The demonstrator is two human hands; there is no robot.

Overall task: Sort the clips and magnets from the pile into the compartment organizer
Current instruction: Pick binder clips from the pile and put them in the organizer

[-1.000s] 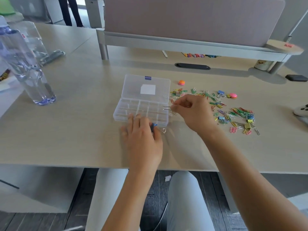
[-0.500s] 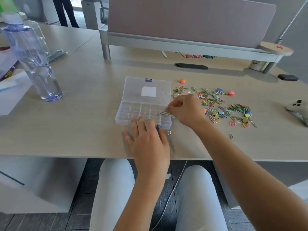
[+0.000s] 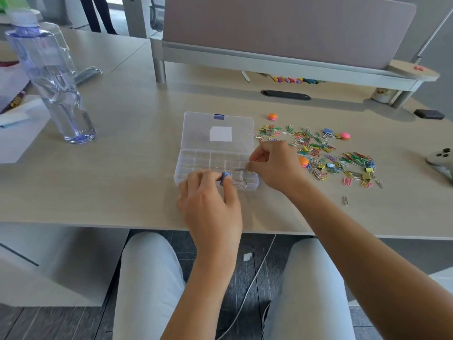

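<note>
A clear plastic compartment organizer [image 3: 196,159] lies open on the table, its lid [image 3: 196,128] folded back. My left hand [image 3: 210,204] is at the organizer's near edge and pinches a blue binder clip [image 3: 225,178] whose wire handle sticks out to the right. My right hand [image 3: 277,165] hovers over the organizer's right end and pinches a small binder clip [image 3: 244,169] with metal handles. A pile of coloured paper clips and binder clips [image 3: 326,155] spreads to the right. Round orange and pink magnets [image 3: 272,116] [image 3: 344,135] [image 3: 304,161] lie in and around the pile.
A clear water bottle [image 3: 51,77] stands at the left, with papers [image 3: 17,128] beside it. A desk divider with a shelf [image 3: 282,60] runs along the back. A pale game controller [image 3: 441,158] sits at the right edge. One stray paper clip [image 3: 345,200] lies near the front edge.
My left hand has lifted its fingers and now shows the blue binder clip pinched over the organizer's near edge. My right hand stayed over the right end with its clip.
</note>
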